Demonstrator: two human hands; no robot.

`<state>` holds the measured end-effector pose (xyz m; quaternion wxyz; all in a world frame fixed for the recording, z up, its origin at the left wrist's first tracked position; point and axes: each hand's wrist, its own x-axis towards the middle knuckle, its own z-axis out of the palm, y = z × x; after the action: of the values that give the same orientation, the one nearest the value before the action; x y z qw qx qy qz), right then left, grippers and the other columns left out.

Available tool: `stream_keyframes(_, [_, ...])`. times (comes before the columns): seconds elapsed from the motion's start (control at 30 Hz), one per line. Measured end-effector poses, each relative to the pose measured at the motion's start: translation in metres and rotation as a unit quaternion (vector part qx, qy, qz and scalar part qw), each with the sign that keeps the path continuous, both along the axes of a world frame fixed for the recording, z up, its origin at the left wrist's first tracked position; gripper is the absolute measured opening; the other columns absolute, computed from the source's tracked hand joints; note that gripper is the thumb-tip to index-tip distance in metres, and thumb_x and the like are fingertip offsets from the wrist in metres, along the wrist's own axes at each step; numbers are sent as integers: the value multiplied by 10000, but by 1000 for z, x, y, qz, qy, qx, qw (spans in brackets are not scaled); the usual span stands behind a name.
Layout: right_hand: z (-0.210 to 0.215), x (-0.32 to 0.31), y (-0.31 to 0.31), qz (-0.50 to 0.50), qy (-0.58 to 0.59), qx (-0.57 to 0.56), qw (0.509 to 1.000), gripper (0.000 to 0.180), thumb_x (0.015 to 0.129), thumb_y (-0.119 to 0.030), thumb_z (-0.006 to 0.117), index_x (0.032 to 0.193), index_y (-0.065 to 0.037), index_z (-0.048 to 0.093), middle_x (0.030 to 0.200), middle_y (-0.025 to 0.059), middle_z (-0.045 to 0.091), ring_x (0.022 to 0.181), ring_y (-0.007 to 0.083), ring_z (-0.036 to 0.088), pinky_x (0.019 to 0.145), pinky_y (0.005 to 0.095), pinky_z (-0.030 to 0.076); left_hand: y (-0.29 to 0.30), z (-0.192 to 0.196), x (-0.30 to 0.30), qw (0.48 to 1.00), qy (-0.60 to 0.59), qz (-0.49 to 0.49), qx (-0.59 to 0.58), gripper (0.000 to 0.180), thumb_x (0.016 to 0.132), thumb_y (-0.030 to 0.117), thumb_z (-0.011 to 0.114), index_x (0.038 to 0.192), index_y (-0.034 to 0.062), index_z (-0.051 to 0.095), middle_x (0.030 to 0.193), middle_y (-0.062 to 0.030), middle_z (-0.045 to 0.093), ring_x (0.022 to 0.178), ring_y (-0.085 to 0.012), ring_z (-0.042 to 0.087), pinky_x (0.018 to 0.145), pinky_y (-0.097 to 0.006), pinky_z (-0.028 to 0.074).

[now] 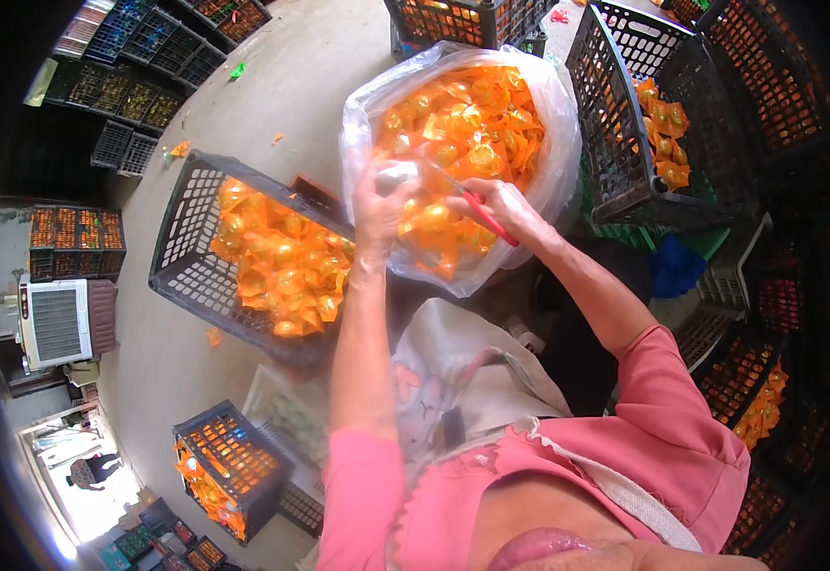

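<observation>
Between the thumb and fingers of my left hand [377, 211] is a small, pale round thing [397, 175], too blurred to tell its kind. My right hand [507, 211] grips scissors [487, 217] by their red handles, the blades pointing toward the pale thing. Both hands are over a large clear plastic bag [559, 143], wide at the mouth and full of round pieces in orange wrappers [487, 157]. Just left of my left forearm, a black crate [179, 224] holds more orange-wrapped pieces [286, 257].
To the right stands a tall black crate [615, 162] partly filled with orange-wrapped pieces. Another crate [477, 21] is beyond the bag. Stacked crates [134, 71] line the far left, near an air-conditioning unit [56, 324]. In a bright doorway is another person [94, 471].
</observation>
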<state>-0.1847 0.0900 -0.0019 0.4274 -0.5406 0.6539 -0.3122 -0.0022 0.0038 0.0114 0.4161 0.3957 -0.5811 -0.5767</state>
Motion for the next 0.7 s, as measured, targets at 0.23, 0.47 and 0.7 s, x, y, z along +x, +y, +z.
stream_keyframes(0.23, [2,7,5,-5,95,-161,982,497,806,-477,632,1028,-33,604,788,177,606,742,329,602,659,398,460,2,6,-2,998,16,-4,53,325,740,-12,698,1039,7,573,938,-48,629,821,-111,591,762,-243,489])
stream_keyframes(0.47, [6,3,2,-5,10,-32,999,439,799,-452,649,965,-47,612,752,162,608,732,349,601,638,415,462,4,15,-1,999,-12,-29,36,359,735,31,709,1066,-5,575,869,-40,631,724,-94,576,676,-243,491])
stream_keyframes(0.7, [12,-2,-1,2,12,30,999,455,810,-466,621,1023,-63,619,849,190,626,807,338,617,681,425,475,1,7,4,994,-99,-35,-25,357,713,67,739,1031,13,586,842,-17,616,720,-89,555,670,-233,474])
